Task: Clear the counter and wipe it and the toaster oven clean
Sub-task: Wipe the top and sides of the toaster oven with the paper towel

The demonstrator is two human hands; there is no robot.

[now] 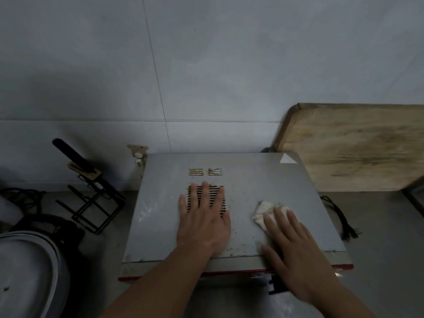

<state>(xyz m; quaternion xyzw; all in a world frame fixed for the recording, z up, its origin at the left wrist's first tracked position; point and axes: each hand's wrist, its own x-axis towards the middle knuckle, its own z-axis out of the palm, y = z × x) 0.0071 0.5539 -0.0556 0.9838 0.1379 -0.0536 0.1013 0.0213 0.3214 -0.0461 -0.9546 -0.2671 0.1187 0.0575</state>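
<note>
Right hand (296, 246) has no closed grip: its fingers lie straight, pressing a white cloth (267, 213) flat on the toaster oven (247, 180) top, right of centre. Left hand (204, 216) rests flat, fingers spread over the vent slots (223, 204), holding nothing.

L hand (204, 222) flat, R hand (296, 251) pressing

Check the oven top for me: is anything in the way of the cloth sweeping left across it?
Yes. The left hand lies flat on the toaster oven top, over the large vent grille, directly left of the cloth under the right hand. Nothing else sits on the top.
</note>
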